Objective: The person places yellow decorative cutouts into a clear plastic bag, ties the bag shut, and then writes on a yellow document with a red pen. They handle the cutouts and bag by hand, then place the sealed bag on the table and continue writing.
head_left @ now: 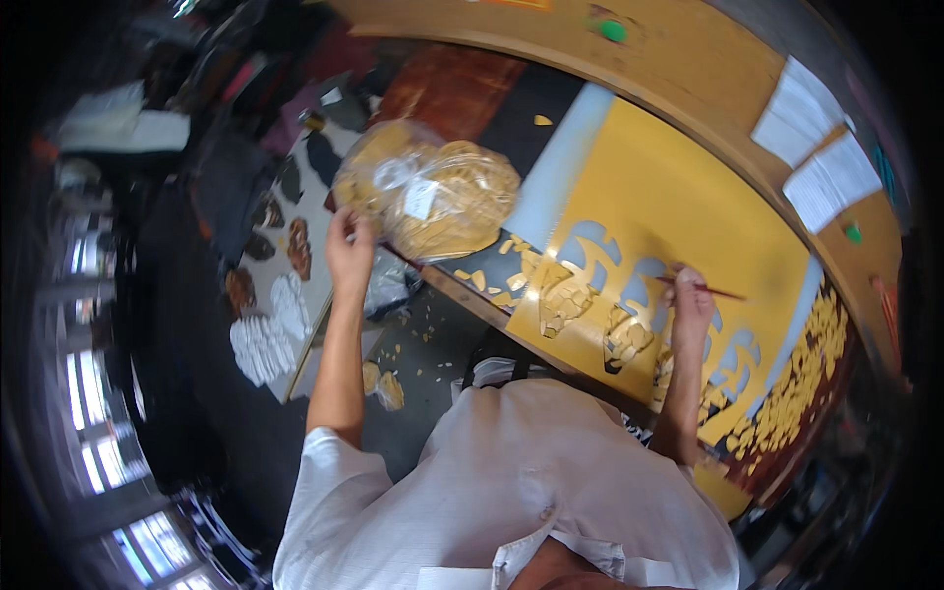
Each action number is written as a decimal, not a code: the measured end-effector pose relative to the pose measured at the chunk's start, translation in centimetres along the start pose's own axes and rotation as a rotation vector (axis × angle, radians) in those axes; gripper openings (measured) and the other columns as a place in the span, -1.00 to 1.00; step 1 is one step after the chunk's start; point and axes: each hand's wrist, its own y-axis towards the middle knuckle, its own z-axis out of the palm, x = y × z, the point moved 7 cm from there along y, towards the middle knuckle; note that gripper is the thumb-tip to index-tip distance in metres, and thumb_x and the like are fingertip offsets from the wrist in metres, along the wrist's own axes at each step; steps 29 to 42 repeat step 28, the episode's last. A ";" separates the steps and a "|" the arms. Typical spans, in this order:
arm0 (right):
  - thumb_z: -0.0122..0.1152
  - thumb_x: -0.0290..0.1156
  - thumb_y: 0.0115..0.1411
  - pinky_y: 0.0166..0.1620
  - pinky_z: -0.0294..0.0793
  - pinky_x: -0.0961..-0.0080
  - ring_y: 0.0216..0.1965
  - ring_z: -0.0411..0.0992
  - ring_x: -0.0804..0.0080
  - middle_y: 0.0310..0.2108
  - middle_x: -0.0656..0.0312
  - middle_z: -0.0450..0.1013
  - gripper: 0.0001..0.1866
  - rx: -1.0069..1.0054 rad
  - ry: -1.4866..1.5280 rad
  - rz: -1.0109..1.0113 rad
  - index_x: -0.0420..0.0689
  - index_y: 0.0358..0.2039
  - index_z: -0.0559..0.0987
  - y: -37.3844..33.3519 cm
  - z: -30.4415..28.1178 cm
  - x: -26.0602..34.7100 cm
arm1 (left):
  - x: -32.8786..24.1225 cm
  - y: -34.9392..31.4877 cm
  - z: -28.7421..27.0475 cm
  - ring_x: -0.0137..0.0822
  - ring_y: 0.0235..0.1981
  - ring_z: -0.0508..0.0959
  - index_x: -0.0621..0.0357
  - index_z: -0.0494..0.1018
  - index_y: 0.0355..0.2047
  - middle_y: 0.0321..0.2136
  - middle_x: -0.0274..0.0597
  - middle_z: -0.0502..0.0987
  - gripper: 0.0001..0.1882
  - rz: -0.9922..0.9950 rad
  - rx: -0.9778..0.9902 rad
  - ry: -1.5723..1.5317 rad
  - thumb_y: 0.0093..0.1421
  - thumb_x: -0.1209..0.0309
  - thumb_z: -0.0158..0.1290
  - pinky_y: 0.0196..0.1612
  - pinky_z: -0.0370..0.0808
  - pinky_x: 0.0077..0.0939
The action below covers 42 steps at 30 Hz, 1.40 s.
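My left hand point(351, 241) is at the lower left edge of a clear plastic bag point(457, 202) filled with yellow flat pieces. Its fingers are curled together on the bag's loose plastic. The bag has a twisted neck and a white label. Over the yellow sheet point(649, 187) on the bench, my right hand point(691, 293) grips a thin dark red pen-like stick point(726, 292) that points to the right. Below that hand, small piles of cut yellow pieces point(565, 300) lie along the sheet's near side, beside curved grey-blue shapes point(590, 246).
Many small yellow pieces point(796, 383) are scattered at the bench's right end. A wooden ledge point(678, 49) runs along the far side, with white papers point(831, 187) on it. To the left, a board point(313, 246) carries white stacked pieces point(261, 344) and brown ones.
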 end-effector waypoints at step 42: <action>0.12 -0.08 0.48 -0.31 0.30 0.59 -0.45 0.26 0.63 -0.44 0.41 0.37 -0.58 0.580 0.046 0.048 -0.25 -0.01 0.53 -3.4 27.2 -0.2 | -3.2 -16.6 -32.2 -0.37 -0.54 0.38 0.05 0.30 -0.56 -0.71 -0.32 0.31 -0.56 -0.015 -0.181 -1.155 0.47 0.15 -0.09 -0.20 0.35 -0.34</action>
